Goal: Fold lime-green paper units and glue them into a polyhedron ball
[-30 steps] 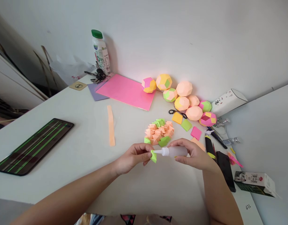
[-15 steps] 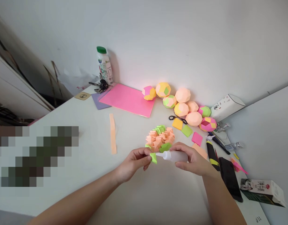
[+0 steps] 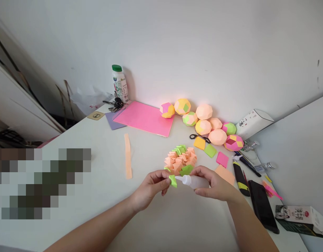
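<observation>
My left hand [image 3: 157, 183] pinches a small folded piece of green paper [image 3: 173, 181] between thumb and fingers. Closed around a white squeeze glue bottle [image 3: 197, 182] is my right hand [image 3: 211, 183]. The bottle lies nearly level, and its thin nozzle points left, right at the green piece; whether it touches cannot be made out. Just beyond both hands sits a pile of folded peach paper pieces [image 3: 179, 161], with green ones [image 3: 180, 149] at its back and front.
Several faceted paper balls [image 3: 204, 112] line the wall side. Scissors [image 3: 199, 138], coloured paper squares [image 3: 210, 151], a utility knife [image 3: 240, 178] and a phone [image 3: 262, 206] lie to the right. A peach strip [image 3: 128, 155] and a pink sheet [image 3: 147, 119] lie left, near a bottle [image 3: 120, 84].
The view has tilted slightly, so everything appears lower in the picture. My left hand still pinches the green piece, which is turned a little, with the glue nozzle still at it.
</observation>
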